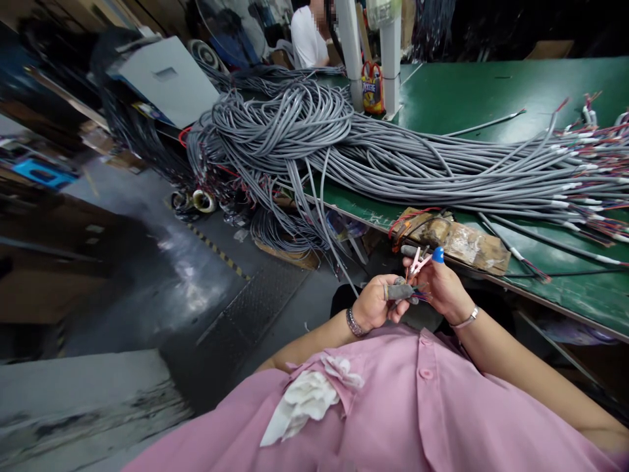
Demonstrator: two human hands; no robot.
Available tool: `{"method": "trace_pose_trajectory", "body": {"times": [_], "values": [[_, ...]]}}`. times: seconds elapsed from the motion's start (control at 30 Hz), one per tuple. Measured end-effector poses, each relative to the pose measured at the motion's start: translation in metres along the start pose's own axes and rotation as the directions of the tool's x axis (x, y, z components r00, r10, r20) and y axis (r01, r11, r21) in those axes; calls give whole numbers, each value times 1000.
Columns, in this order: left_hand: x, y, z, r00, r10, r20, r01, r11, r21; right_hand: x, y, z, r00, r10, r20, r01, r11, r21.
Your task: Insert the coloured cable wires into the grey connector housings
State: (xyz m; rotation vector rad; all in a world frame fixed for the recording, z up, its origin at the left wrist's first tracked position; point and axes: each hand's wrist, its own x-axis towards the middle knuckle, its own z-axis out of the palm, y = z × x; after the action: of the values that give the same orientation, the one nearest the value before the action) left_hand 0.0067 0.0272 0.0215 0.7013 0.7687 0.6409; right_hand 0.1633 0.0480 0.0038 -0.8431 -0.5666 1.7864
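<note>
Both hands meet in front of my body, just off the green table's front edge. My left hand (381, 303), with grey covers on some fingers, is closed on thin coloured wires (420, 295) whose ends point to the right. My right hand (445, 288), a blue cover on its thumb, is closed around a small pink clip-like tool (418, 262) close to the wire ends. Beyond the hands, a taped wooden block (464, 246) sits at the table edge. Fingers hide part of the wires and of the tool.
Long grey cables (393, 157) lie in a thick bundle across the green table (457, 88), some hanging over its front edge. A small bag (372, 92) stands by a white post. Behind is a person in a white shirt (308, 36). A grey box (167, 78) is at the left.
</note>
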Motion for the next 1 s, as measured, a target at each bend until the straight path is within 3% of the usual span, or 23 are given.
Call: {"method": "trace_pose_trajectory", "body": {"times": [0.47,0.83,1.0], "values": [[4,-5,0,1000,12,3,-12,1000,3,5,4,10,985,-54,-161,70,993,96],[-11,-6,6,999,-7,-54,8,1000,30,-10,-7,6,997,71,0,-71,993,98],[-14,-9,15,986,83,-142,-79,996,35,-13,-9,6,998,-26,-50,28,999,41]]}}
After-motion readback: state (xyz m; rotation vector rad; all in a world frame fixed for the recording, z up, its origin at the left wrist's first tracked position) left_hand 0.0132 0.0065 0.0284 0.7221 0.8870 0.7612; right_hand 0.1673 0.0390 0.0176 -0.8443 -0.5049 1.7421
